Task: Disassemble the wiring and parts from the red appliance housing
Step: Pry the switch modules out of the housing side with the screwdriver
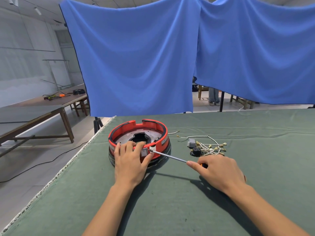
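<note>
On the green table cover, near its left edge, sits the red housing, a round ring lying flat with its open side up. Its near wall is largely hidden behind the left hand, and the black base under it shows only as a dark rim. Fingers of that hand curl over the near rim, thumb pressed against the outer wall just beside a small white switch, only partly visible.

Right hand grips a screwdriver. The handle is almost wholly buried in the fist; only a sliver of black and orange shows. The index finger lies straight along the shaft. Long axis of the tool runs from lower right up to the left, tip meeting the housing wall right of the switch; exact contact point hard to make out.

Right of the housing, well apart from it, lies a tangle of white wires with yellow terminals, a grey block and a black part among them. Fine detail there is too small to read.
</note>
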